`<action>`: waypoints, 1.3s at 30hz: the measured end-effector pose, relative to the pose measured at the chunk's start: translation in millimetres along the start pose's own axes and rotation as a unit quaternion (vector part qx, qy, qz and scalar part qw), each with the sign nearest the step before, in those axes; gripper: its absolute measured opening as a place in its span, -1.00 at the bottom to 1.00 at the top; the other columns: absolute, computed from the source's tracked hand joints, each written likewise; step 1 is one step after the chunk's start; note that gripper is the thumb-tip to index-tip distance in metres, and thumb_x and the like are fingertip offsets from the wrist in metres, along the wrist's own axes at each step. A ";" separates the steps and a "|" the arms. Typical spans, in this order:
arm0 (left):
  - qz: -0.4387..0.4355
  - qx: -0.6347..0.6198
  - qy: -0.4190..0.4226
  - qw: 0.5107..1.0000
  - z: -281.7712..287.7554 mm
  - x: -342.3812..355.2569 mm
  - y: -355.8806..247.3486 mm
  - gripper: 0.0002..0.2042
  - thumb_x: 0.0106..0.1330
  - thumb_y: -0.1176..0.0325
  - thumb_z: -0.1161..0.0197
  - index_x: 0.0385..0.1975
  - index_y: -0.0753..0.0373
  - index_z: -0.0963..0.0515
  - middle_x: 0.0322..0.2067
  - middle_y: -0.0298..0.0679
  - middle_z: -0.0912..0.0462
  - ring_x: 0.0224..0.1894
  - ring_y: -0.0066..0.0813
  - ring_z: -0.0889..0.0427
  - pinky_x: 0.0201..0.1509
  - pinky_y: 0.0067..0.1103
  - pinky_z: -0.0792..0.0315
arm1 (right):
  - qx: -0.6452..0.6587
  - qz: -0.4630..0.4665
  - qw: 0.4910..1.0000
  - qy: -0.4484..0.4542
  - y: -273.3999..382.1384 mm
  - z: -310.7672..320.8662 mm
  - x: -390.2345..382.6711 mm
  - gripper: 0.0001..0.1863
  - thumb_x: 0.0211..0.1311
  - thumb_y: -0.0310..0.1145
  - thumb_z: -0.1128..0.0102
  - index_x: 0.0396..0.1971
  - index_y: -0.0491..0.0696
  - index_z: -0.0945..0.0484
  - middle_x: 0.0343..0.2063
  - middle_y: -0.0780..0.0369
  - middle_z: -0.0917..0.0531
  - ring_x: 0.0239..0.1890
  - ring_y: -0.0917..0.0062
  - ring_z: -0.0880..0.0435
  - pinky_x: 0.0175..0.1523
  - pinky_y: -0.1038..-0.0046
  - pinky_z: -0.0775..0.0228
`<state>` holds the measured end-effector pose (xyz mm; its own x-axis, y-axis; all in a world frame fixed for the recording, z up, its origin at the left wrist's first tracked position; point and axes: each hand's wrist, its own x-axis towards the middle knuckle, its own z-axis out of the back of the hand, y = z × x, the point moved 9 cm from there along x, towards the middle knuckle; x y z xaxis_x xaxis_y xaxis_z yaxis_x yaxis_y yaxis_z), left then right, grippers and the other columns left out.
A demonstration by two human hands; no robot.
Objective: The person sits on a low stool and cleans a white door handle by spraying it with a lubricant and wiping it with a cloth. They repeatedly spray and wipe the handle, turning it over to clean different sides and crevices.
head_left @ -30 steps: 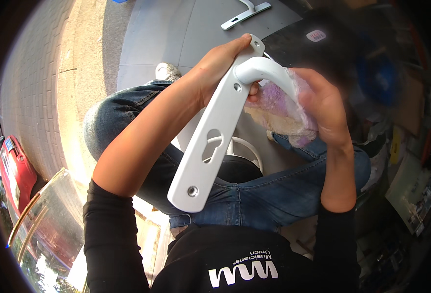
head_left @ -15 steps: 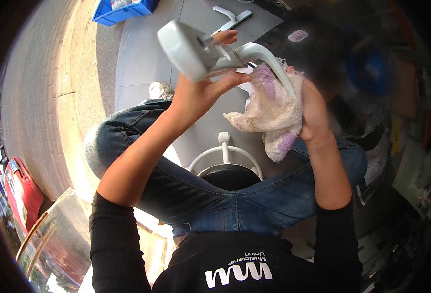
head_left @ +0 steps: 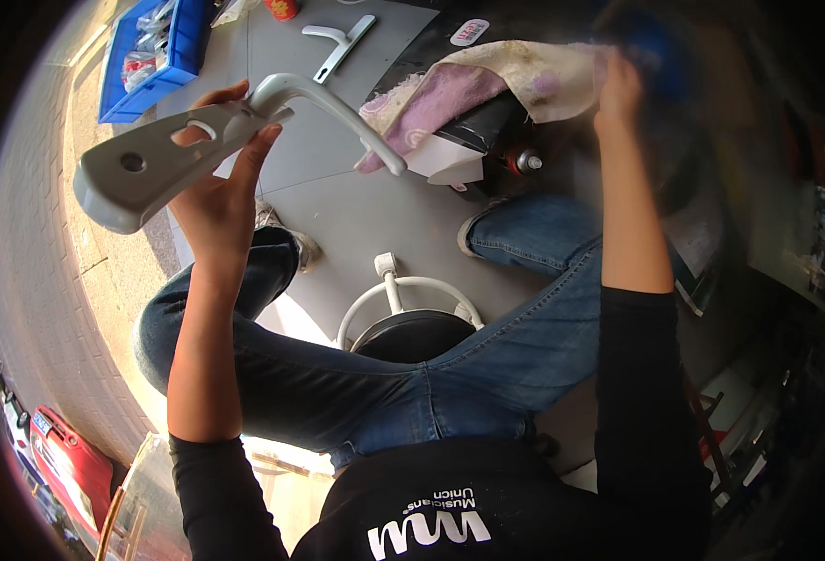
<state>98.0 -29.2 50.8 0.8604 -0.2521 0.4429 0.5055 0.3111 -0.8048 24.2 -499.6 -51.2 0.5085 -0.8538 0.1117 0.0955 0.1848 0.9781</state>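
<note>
My left hand [head_left: 221,210] grips a grey door handle [head_left: 160,159] by its long back plate, near where the lever joins. The curved lever points right, and the plate shows a round hole and a larger opening. Off to the right, my right hand [head_left: 621,93] is closed on one end of a white and purple towel [head_left: 524,84]. The towel hangs stretched out leftward, its loose end close behind the lever's tip; whether they touch I cannot tell.
Another door handle [head_left: 336,47] lies on the grey tiled floor ahead. A blue crate [head_left: 113,89] with wrapped items stands at far left. Right of centre are a white box [head_left: 445,164] and a spray can [head_left: 527,162]. A black stool [head_left: 412,335] is between my legs.
My left hand has moved left with the door handle. The towel has come off the lever, and my right hand has drawn it up and to the right. The head view has shifted.
</note>
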 end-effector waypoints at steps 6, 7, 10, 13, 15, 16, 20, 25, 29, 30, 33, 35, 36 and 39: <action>0.022 -0.003 0.016 1.000 -9.8 -4.7 -3.8 -0.67 0.07 0.38 -0.36 -0.20 0.39 -0.49 -0.14 -0.20 -0.57 -0.14 -0.49 -0.53 -0.01 -0.55 -0.40 | -0.169 -0.319 0.929 -0.081 -182.2 95.8 -63.9 -0.62 0.10 -0.35 -0.03 -0.02 -0.02 -0.43 -0.19 0.23 -0.57 -0.27 0.44 -0.55 -0.49 0.39 -0.41; 0.030 -0.008 0.016 0.999 -10.5 -5.0 -3.5 -0.67 0.07 0.38 -0.36 -0.20 0.38 -0.49 -0.14 -0.20 -0.57 -0.14 -0.49 -0.53 -0.01 -0.55 -0.40 | -0.167 -0.350 0.922 0.007 -211.4 82.9 -81.4 -0.47 0.04 -0.48 0.03 0.11 0.08 -0.29 -0.05 0.25 -0.42 -0.05 0.40 -0.43 -0.05 0.16 -0.34; 0.056 -0.010 0.034 0.998 -12.0 -7.3 5.6 -0.66 0.07 0.41 -0.36 -0.18 0.40 -0.47 -0.11 -0.19 -0.55 -0.14 -0.48 -0.53 -0.01 -0.56 -0.41 | -0.204 -0.276 0.928 0.145 -248.6 51.3 -123.8 -0.10 -0.27 -0.65 -0.15 0.24 0.00 -0.10 0.00 0.19 -0.43 -0.02 0.38 -0.43 0.02 0.38 -0.34; 0.066 -0.007 0.041 0.997 -10.8 -9.1 14.9 -0.67 0.09 0.46 -0.33 -0.17 0.42 -0.46 -0.11 -0.16 -0.54 -0.14 -0.49 -0.53 -0.01 -0.56 -0.43 | -0.234 -0.147 0.956 0.097 -234.2 39.2 -139.4 -0.06 -0.43 -0.50 -0.47 0.13 -0.15 -0.20 -0.03 0.04 -0.45 0.05 0.31 -0.43 0.14 0.43 -0.23; 0.055 0.001 0.044 0.998 -11.0 -9.3 18.1 -0.68 0.10 0.48 -0.32 -0.17 0.43 -0.45 -0.11 -0.16 -0.54 -0.13 -0.50 -0.53 -0.02 -0.55 -0.45 | -0.206 -0.079 0.971 0.089 -235.8 37.9 -136.5 -0.09 -0.46 -0.47 -0.52 0.06 -0.17 -0.24 -0.08 0.06 -0.47 0.00 0.32 -0.45 0.12 0.43 -0.24; 0.060 -0.010 0.038 0.997 -11.7 -8.4 18.6 -0.68 0.10 0.48 -0.32 -0.17 0.43 -0.45 -0.11 -0.16 -0.54 -0.13 -0.49 -0.53 -0.02 -0.55 -0.45 | -0.192 -0.044 0.977 0.083 -234.8 39.0 -133.0 -0.11 -0.47 -0.45 -0.54 0.03 -0.17 -0.26 -0.11 0.07 -0.48 -0.02 0.33 -0.46 0.11 0.42 -0.25; 0.091 -0.049 0.019 0.994 -4.8 -8.8 18.6 -0.69 0.11 0.49 -0.30 -0.16 0.44 -0.44 -0.10 -0.15 -0.53 -0.11 -0.49 -0.52 0.01 -0.52 -0.45 | -0.200 -0.040 0.976 0.072 -176.7 30.8 -124.4 -0.27 -0.38 -0.36 -0.52 -0.11 -0.14 -0.30 -0.20 0.09 -0.49 -0.10 0.35 -0.48 0.05 0.40 -0.28; 0.061 -0.083 0.011 0.995 0.5 -0.9 1.6 -0.69 0.12 0.51 -0.29 -0.16 0.44 -0.44 -0.09 -0.14 -0.51 -0.09 -0.47 -0.53 0.03 -0.51 -0.46 | -0.102 0.028 0.994 0.041 -70.8 42.5 -93.6 -0.24 -0.24 -0.30 -0.45 -0.04 -0.20 -0.19 -0.11 0.03 -0.45 -0.04 0.38 -0.48 0.08 0.39 -0.30; 0.072 -0.123 -0.015 0.990 13.1 0.8 -4.8 -0.71 0.13 0.51 -0.29 -0.18 0.44 -0.43 -0.09 -0.15 -0.51 -0.09 -0.48 -0.52 0.01 -0.53 -0.47 | 0.093 -0.005 0.964 0.250 59.6 6.2 -116.8 -0.22 -0.20 -0.31 -0.37 0.08 -0.16 -0.18 -0.05 0.15 -0.41 0.01 0.49 -0.42 0.17 0.42 -0.23; 0.065 -0.129 -0.023 0.989 15.9 0.1 -2.1 -0.72 0.13 0.51 -0.29 -0.19 0.44 -0.43 -0.09 -0.16 -0.51 -0.09 -0.48 -0.52 0.01 -0.53 -0.47 | 0.114 -0.028 0.949 0.293 81.3 -2.5 -127.1 -0.20 -0.20 -0.30 -0.35 0.12 -0.15 -0.18 -0.05 0.18 -0.41 0.02 0.51 -0.41 0.18 0.43 -0.21; 0.065 -0.142 -0.044 0.987 28.0 -0.4 2.6 -0.75 0.13 0.50 -0.29 -0.23 0.43 -0.43 -0.09 -0.16 -0.51 -0.09 -0.48 -0.53 0.00 -0.54 -0.48 | 0.171 -0.040 0.910 0.375 134.7 -31.6 -157.2 -0.14 -0.23 -0.22 -0.27 0.19 -0.09 -0.15 -0.04 0.20 -0.40 0.02 0.52 -0.40 0.21 0.45 -0.19; 0.070 -0.142 -0.057 0.986 35.4 -0.3 5.4 -0.76 0.13 0.50 -0.29 -0.26 0.42 -0.43 -0.10 -0.16 -0.51 -0.10 -0.47 -0.53 -0.01 -0.54 -0.49 | 0.222 -0.060 0.886 0.402 145.9 -47.8 -172.5 -0.06 -0.28 -0.08 -0.24 0.23 -0.03 -0.11 -0.02 0.17 -0.41 0.07 0.42 -0.40 0.21 0.37 -0.22; 0.072 -0.138 -0.063 0.986 39.0 -0.4 7.5 -0.77 0.13 0.49 -0.29 -0.27 0.42 -0.43 -0.10 -0.16 -0.51 -0.10 -0.47 -0.53 -0.01 -0.54 -0.49 | 0.248 -0.067 0.870 0.420 148.3 -55.3 -178.5 -0.04 -0.28 -0.02 -0.24 0.23 -0.02 -0.09 -0.01 0.15 -0.42 0.09 0.37 -0.40 0.20 0.33 -0.24; 0.067 -0.122 -0.074 0.987 51.8 -1.5 13.1 -0.78 0.13 0.49 -0.29 -0.28 0.43 -0.44 -0.11 -0.15 -0.51 -0.10 -0.47 -0.53 -0.04 -0.53 -0.51 | 0.319 -0.068 0.806 0.494 166.3 -83.8 -195.6 0.01 -0.25 0.12 -0.31 0.21 -0.06 -0.08 -0.02 0.10 -0.44 0.08 0.21 -0.45 0.15 0.21 -0.31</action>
<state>106.7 22.7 60.0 0.9275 -0.0812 0.3650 0.3718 0.0971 -0.9232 12.3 -261.1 74.9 0.9939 0.0169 0.1089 -0.0908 -0.4342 0.8962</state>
